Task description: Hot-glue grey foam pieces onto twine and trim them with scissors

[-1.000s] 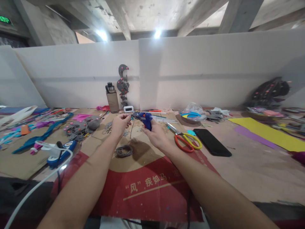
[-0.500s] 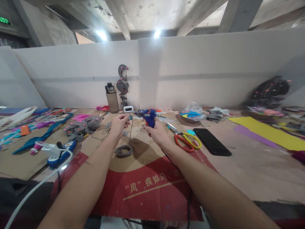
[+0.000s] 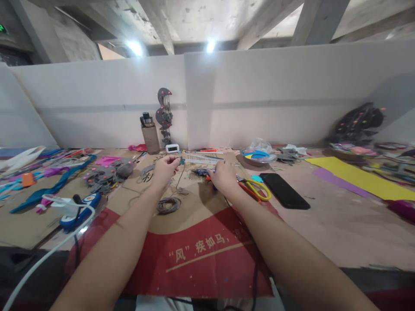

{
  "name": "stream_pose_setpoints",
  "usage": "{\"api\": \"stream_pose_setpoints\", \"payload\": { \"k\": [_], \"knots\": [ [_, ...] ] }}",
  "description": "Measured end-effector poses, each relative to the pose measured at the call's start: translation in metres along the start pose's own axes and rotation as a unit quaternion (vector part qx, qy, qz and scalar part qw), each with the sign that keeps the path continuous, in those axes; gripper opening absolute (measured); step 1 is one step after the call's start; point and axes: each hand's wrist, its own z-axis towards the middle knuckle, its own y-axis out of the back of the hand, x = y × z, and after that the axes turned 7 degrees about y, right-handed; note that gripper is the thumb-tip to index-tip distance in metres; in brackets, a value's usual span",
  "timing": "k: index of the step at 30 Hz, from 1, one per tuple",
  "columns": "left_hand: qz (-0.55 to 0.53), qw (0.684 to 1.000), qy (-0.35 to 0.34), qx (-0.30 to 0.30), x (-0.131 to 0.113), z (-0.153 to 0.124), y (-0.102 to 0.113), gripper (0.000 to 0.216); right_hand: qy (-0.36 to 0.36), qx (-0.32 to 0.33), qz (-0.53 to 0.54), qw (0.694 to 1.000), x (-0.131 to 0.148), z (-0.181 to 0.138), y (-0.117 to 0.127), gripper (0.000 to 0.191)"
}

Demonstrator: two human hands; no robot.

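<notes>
My left hand (image 3: 167, 172) is closed, pinching a small dark-green piece (image 3: 182, 161) between thumb and fingertips. From that piece a thin grey cord (image 3: 178, 177) hangs down to a coil of cord (image 3: 168, 205) lying on the cardboard (image 3: 194, 207). My right hand (image 3: 224, 176) is low over the board, its fingers round a blue hot glue gun (image 3: 201, 172) that lies nearly on its side. Most of the gun's body is hidden by that hand. Scissors with red and yellow handles (image 3: 264, 190) lie just right of my right hand, partly behind it.
A black phone (image 3: 285, 191) lies right of the scissors. Behind are a ruler (image 3: 201, 160), a bottle (image 3: 150, 136), a small white clock (image 3: 172, 148) and a bowl (image 3: 257, 161). At left are grey felt pieces (image 3: 106, 175) and a blue power strip (image 3: 81, 211) with a white cable.
My right hand has lowered the glue gun from upright above the board to nearly flat on it, turning palm down. My left hand still pinches the green piece, moved slightly right.
</notes>
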Motion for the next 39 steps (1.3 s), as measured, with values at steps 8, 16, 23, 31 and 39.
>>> {"api": "stream_pose_setpoints", "payload": {
  "k": [8, 16, 23, 31, 39],
  "knots": [
    [0.167, 0.977, -0.129, -0.009, -0.003, -0.017, -0.017, 0.018, -0.038, 0.076, 0.583, 0.808, 0.044, -0.015, -0.021, 0.040],
    [0.156, 0.983, -0.094, -0.008, 0.005, -0.016, -0.020, 0.019, 0.029, 0.021, 0.374, 0.927, 0.035, -0.013, -0.012, 0.009],
    [0.163, 0.983, -0.086, 0.004, 0.004, -0.017, -0.021, 0.021, 0.143, -0.018, 0.189, 0.971, 0.036, -0.013, 0.001, 0.007],
    [0.187, 0.978, -0.078, 0.048, -0.002, -0.026, -0.026, 0.020, 0.171, 0.004, 0.088, 0.981, 0.033, -0.009, 0.007, 0.021],
    [0.180, 0.978, -0.063, 0.082, -0.002, -0.027, -0.027, 0.021, 0.173, 0.017, -0.029, 0.984, 0.030, -0.007, 0.005, 0.027]
  ]
}}
